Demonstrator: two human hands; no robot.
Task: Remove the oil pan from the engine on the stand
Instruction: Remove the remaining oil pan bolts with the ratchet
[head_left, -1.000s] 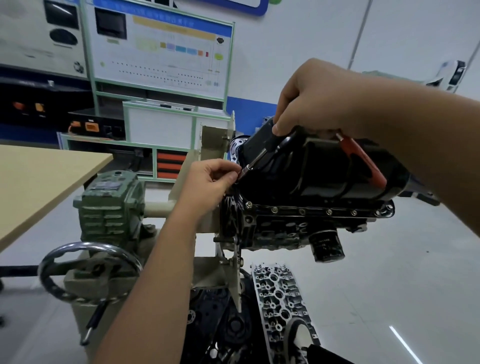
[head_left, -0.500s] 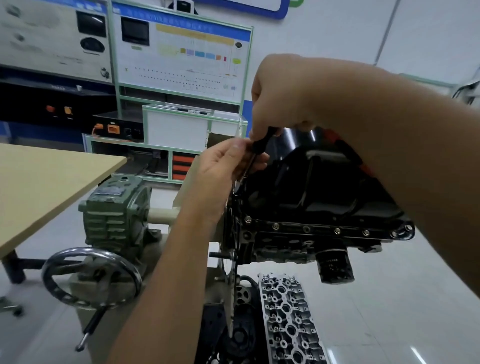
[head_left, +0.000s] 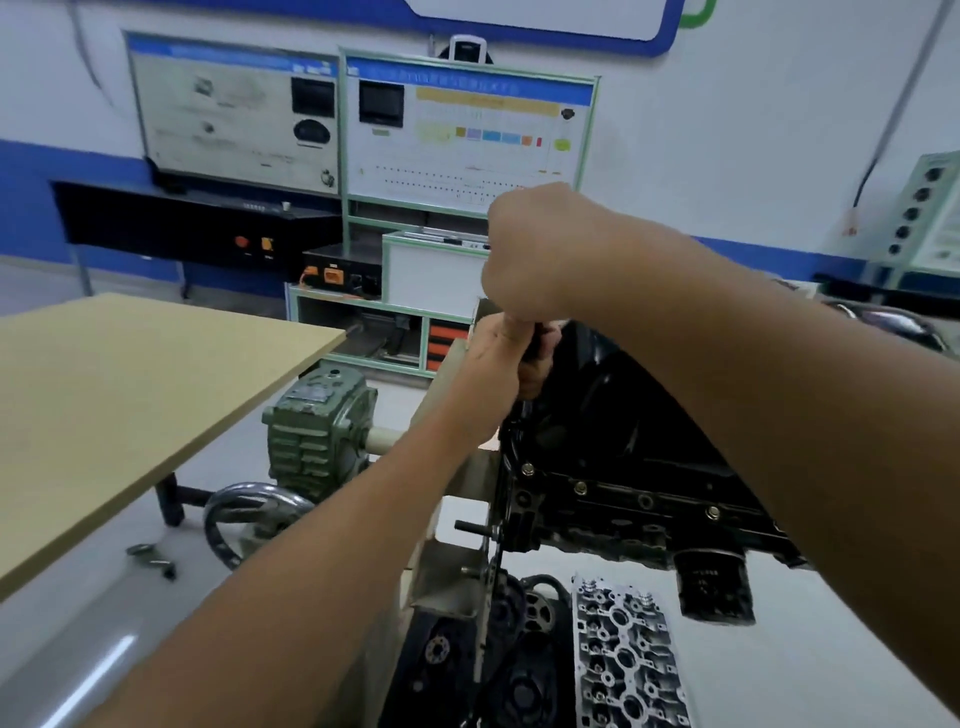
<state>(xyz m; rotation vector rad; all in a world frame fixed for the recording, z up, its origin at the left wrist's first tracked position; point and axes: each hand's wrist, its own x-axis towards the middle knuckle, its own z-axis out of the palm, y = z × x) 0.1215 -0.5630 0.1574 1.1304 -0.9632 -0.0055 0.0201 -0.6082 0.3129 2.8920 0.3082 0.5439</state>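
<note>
Head view, looking down past two bare forearms at an engine (head_left: 613, 525) mounted upside down on a stand (head_left: 447, 566). The black oil pan (head_left: 602, 415) sits on top of the engine, its flange meeting the block along a row of bolts (head_left: 579, 487) that are seated in place.

Both hands meet at the upper left corner of the oil pan. The right hand (head_left: 540, 254) is above, fingers curled into a fist around the top of a dark tool handle (head_left: 540, 338). The left hand (head_left: 498, 358) is directly beneath it, touching it, fingers wrapped around the lower part of the same tool against the pan's edge. The tool's tip is hidden behind the hands.

Left of the engine, a green gearbox (head_left: 317, 431) with a metal handwheel (head_left: 249, 514) belongs to the stand. Further left of the engine is a tan tabletop (head_left: 130, 395). Below the engine, a black oil filter (head_left: 714, 587) hangs from the block, and a silver cylinder head (head_left: 628, 660) lies on the floor. Behind the engine, training display boards (head_left: 467, 135) stand against the wall.
</note>
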